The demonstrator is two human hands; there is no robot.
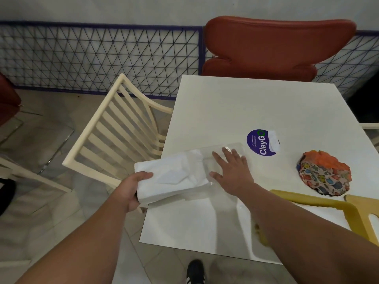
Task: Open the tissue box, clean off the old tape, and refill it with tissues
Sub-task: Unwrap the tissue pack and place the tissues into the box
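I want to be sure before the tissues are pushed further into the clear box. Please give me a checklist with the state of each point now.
1. Left hand grips the outer end of the tissue stack: ok.
2. Right hand rests flat on the clear tissue box and steadies it: ok.
3. Stack's leading end is inside the box opening: ok, only partly in.
4. Box lies fully on the white table: ok, though close to the left edge.
5. Old tape is cleaned off the box: cannot tell, the plastic is transparent.
6. Colourful cloth lies clear of the box: ok.
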